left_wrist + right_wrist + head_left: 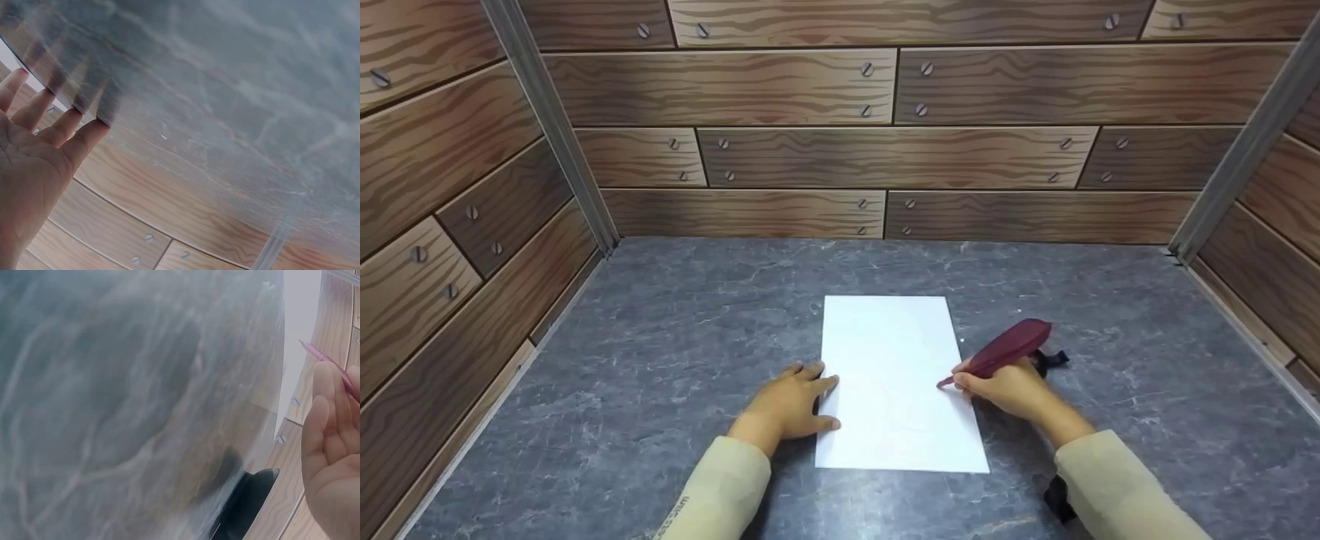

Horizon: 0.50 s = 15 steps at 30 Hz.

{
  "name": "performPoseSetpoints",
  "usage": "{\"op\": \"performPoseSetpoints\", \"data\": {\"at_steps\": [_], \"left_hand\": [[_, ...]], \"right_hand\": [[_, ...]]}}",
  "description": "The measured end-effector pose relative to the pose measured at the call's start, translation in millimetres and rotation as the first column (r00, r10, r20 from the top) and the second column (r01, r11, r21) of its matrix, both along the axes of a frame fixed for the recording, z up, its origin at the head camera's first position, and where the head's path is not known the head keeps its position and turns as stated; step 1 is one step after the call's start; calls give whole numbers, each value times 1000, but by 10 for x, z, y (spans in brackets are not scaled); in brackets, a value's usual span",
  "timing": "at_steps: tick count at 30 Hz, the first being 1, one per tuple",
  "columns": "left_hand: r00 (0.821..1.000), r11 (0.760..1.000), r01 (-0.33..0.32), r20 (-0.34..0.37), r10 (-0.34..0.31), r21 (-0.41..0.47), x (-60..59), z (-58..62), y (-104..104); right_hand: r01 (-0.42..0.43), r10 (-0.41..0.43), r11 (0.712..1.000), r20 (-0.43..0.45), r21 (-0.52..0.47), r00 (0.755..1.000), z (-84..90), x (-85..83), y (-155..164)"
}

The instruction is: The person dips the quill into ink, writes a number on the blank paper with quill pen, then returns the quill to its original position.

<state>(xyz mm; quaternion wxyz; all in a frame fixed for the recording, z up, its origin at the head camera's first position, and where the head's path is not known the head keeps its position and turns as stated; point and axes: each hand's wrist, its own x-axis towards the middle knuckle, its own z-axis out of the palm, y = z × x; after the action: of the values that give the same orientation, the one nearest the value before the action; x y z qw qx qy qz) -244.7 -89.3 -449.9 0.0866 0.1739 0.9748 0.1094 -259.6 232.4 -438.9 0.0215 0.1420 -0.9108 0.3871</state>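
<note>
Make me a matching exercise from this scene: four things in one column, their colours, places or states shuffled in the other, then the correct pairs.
Things:
1. sheet
2. feather-shaped pen
3. left hand
4. tabletop

Descriptions:
A. at the left edge of the sheet
B. grey, with pale marble-like veins
C. white, lying flat between the two hands
D. dark red, held in the right hand

Right pairs: 1-C, 2-D, 3-A, 4-B

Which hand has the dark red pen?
The right hand, pinching the dark red pen; the left hand rests on the left edge of the paper.
</note>
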Motion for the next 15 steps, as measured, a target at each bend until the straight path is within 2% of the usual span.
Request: {"op": "performPoseSetpoints", "data": {"at_steps": [8,15], "left_hand": [[1000,1000,0,-6,0,11,10,1,-6],[1000,1000,8,-3,-8,19,7,-5,-14]], "right_hand": [[16,-15,1000,-36,15,999,-28,-50,-76],[31,-31,999,-23,-8,999,-25,-77,-166]]}}
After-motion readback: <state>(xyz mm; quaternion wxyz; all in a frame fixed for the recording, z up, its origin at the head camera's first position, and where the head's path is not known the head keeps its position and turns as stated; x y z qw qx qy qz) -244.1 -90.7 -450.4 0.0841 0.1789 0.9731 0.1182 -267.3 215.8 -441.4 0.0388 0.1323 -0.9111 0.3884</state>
